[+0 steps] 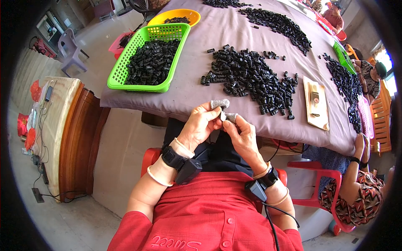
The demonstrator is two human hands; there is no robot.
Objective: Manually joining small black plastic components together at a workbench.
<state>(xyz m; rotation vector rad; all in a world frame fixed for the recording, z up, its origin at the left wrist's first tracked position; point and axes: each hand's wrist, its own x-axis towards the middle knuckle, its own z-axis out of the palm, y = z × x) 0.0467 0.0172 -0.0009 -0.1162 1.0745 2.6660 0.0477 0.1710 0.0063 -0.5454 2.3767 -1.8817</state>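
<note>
A small black plastic part (223, 115), mostly hidden, sits pinched between grey-taped fingertips (219, 103) of both hands, just off the near edge of the grey-clothed worktop (192, 75).

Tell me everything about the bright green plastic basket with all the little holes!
The bright green plastic basket is rectangular, with latticed walls full of small square holes and a smooth rim. It sits flat on the grey cloth-covered table, at its left corner, one edge near the drop. It is heaped with small black plastic parts. An orange bowl lies just behind it. No hand touches it.
</note>
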